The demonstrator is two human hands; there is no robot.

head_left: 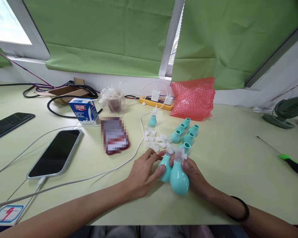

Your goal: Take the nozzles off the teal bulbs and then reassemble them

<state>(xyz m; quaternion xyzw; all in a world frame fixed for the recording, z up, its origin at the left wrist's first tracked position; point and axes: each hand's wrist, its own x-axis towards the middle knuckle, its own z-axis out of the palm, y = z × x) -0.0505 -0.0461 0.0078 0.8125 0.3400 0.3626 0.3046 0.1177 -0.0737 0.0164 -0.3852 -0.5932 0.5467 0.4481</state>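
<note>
My left hand (141,173) grips a teal rubber bulb (166,167) with a translucent white tip, near the front of the pale green table (238,158). My right hand (195,177) holds a second, larger-looking teal bulb (178,178) with a white tip, pressed against the first. Just beyond my hands lies a pile of small white plastic tips (155,137). Several open teal bulbs (186,132) stand in a cluster behind it, and one capped bulb (152,119) stands alone farther back.
A phone (55,152) on a white cable (89,177) lies left, beside a second phone (8,122). A milk carton (84,110), a bagged cup (113,99), a power strip (156,101) and pink bubble wrap (192,98) line the back. A green-handled screwdriver (291,163) and a fan (286,112) are right.
</note>
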